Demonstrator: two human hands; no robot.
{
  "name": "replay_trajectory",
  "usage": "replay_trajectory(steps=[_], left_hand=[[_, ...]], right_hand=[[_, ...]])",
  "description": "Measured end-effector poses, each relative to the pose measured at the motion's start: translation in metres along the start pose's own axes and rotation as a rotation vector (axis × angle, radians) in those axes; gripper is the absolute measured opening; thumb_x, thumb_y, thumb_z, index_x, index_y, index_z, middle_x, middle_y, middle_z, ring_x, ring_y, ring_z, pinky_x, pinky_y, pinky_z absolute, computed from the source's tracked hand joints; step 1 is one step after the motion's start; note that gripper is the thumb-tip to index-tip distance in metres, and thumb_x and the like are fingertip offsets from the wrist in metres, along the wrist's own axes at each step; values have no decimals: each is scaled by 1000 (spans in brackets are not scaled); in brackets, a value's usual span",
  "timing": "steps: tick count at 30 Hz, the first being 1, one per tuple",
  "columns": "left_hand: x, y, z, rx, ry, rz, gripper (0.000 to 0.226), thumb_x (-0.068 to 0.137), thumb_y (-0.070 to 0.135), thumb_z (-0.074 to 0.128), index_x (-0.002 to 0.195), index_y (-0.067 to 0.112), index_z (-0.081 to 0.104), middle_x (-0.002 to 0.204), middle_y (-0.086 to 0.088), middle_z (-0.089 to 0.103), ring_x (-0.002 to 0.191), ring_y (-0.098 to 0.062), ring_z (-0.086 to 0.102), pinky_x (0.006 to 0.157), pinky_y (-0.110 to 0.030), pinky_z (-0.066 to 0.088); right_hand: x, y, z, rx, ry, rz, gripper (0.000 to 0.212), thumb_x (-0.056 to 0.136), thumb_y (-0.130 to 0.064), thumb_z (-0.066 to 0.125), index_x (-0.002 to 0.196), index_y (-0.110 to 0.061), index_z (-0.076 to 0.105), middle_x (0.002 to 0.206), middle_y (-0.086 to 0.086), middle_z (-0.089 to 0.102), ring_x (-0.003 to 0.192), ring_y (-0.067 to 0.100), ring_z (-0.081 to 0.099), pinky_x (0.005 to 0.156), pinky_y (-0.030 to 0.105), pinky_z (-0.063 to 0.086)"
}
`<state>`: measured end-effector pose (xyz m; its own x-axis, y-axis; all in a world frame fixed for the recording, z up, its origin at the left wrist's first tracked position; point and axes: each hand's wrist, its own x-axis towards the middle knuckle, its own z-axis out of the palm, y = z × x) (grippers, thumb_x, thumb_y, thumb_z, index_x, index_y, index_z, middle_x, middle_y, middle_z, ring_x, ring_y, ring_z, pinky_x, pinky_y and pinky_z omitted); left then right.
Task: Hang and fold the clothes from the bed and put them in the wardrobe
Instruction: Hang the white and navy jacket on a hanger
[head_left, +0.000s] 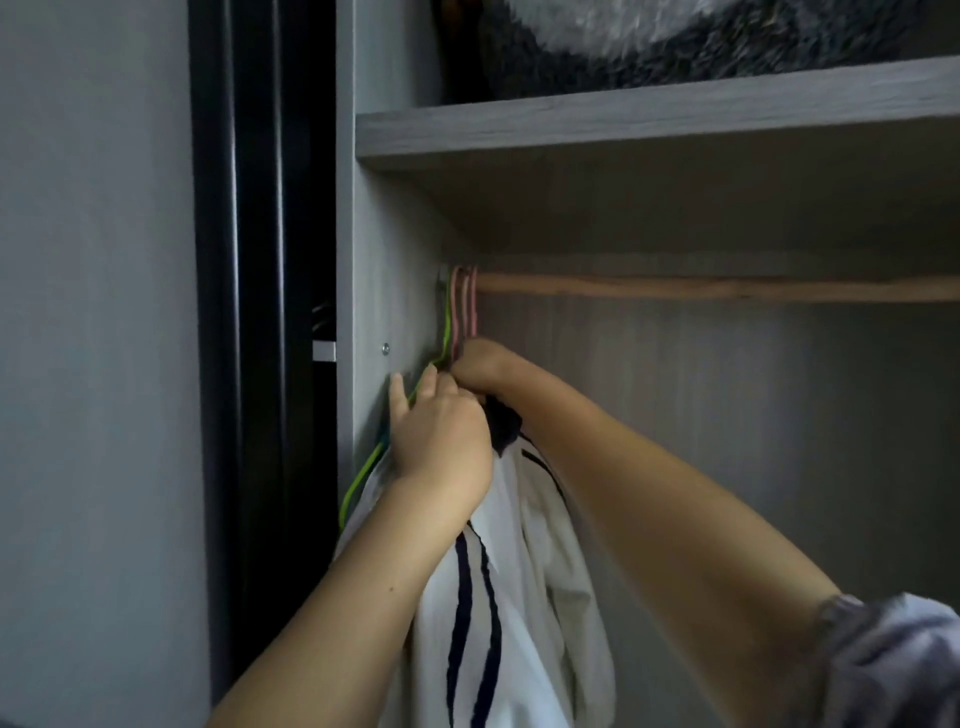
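Observation:
A white garment with dark navy stripes (514, 587) hangs at the left end of the wooden wardrobe rail (727, 288). Pink hanger hooks (464, 306) sit over the rail beside the wardrobe's side panel, and a green hanger (363, 478) slopes down at the garment's left shoulder. My left hand (441, 441) grips the garment near its dark collar, thumb and forefinger stretched toward the green hanger. My right hand (480, 366) is curled at the base of the pink hooks, above the collar. What its fingers hold is hidden.
A grey wooden shelf (649, 117) runs above the rail, with a fluffy grey and white blanket (649, 41) on it. The wardrobe's grey side panel (384, 260) stands at the left, a black door frame (260, 312) beyond it. The rail to the right is bare.

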<state>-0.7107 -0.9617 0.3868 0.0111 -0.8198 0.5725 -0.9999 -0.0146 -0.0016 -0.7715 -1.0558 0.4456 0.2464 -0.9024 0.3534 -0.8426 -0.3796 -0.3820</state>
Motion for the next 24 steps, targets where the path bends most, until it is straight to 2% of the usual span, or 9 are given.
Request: replay_trajectory(steps=[2,5,8,11,13,16,19,22,24], left_hand=[[-4,4,-1,15,-40,2,59,97,19,39,150,10,15,160,-6,10,147,-19,1,118,-45,-7],[-13,14,-4,54,-9,22,62,97,13,37,151,6,7,160,-10,5,147,-23,0,117,-47,-6],[-35,36,-8,82,121,127,57,92,13,39,147,7,25,156,-15,17,147,-27,4,114,-55,-8],[-55,77,-3,-20,172,291,44,87,14,52,131,15,46,141,-11,39,140,-27,23,113,-57,-4],[-65,112,7,-80,111,379,39,88,21,58,126,18,49,129,-6,47,131,-26,35,114,-56,2],[-89,169,36,-155,-13,521,30,92,21,51,122,19,52,121,-5,54,121,-26,46,112,-51,19],[-138,233,74,-257,-197,715,25,93,24,47,117,18,55,116,-5,60,110,-27,57,94,-37,41],[-211,297,102,-409,-374,930,28,95,29,45,121,22,53,115,-4,62,106,-27,61,87,-35,47],[-267,337,110,-487,-473,1079,28,96,26,42,122,22,53,118,-3,61,109,-28,60,87,-36,49]], right_hand=[[-1,9,3,132,18,11,27,97,-16,44,84,2,58,75,12,55,75,26,53,65,26,38],[-19,33,2,192,43,-54,48,104,-33,31,123,4,55,117,18,60,111,28,56,82,26,39],[-53,77,1,187,151,-94,43,104,-31,33,133,-2,47,128,15,56,117,27,53,82,26,36],[-110,145,-8,178,253,73,50,103,-28,38,147,-6,33,144,17,44,131,28,45,102,29,34],[-160,192,-18,124,298,173,47,102,-22,42,146,-8,35,145,16,43,131,27,45,103,26,33],[-253,255,-30,-13,319,384,43,99,-19,44,142,-12,42,141,14,48,128,28,47,102,29,35],[-364,297,-29,-61,292,587,42,96,-13,46,138,-10,47,137,13,52,126,29,50,105,34,38],[-479,319,-18,-103,258,816,39,93,-13,48,131,-10,54,125,12,62,114,28,59,95,32,45],[-551,326,-8,-123,206,965,29,91,-12,45,116,-9,60,112,13,64,104,30,62,85,33,48]])
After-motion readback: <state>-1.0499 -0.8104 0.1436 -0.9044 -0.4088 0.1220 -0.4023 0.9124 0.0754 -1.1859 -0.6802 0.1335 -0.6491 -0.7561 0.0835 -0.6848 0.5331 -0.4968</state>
